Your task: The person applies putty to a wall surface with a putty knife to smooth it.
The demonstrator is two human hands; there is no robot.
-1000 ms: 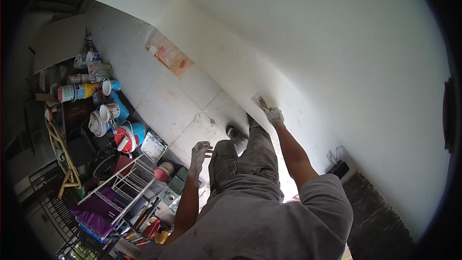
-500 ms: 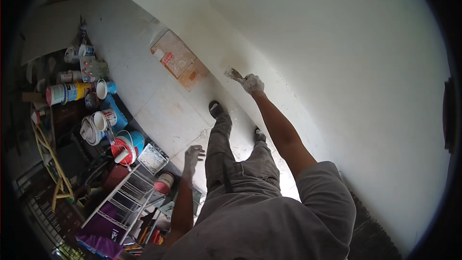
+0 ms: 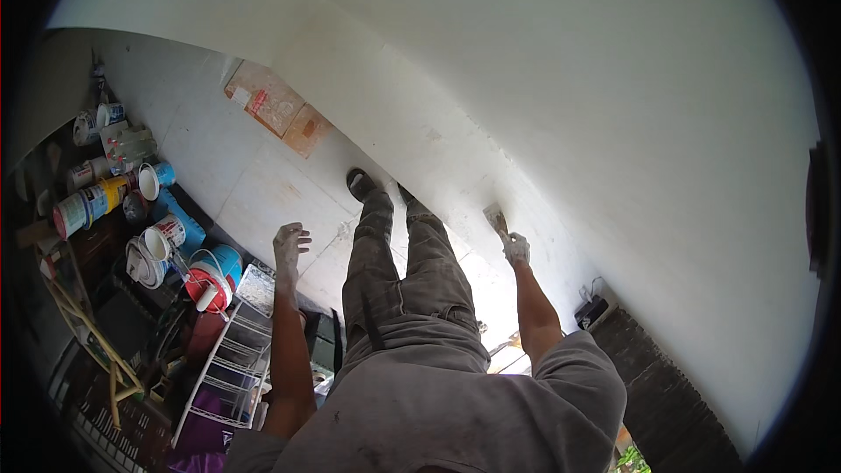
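My right hand (image 3: 517,250), coated in white residue, is closed round the handle of a putty knife (image 3: 497,220). The knife's broad, pale-smeared blade points up and away, at the low part of the white wall (image 3: 561,114); whether it touches the surface I cannot tell. Off to the left, my left hand (image 3: 290,243) hangs over the floor with nothing in it. Its dusty fingers are partly bent and apart.
Flattened cardboard (image 3: 268,102) lies on the tiled floor (image 3: 254,177) along the wall. Paint buckets (image 3: 227,266) and tubs crowd the left, beside a white wire rack (image 3: 229,352). A dark slatted panel (image 3: 663,394) stands at lower right, near a small black object (image 3: 591,311).
My right hand has moved right and nearer to me with the putty knife. My left hand has risen and shifted left. The view has swung, so the floor items sit further left.
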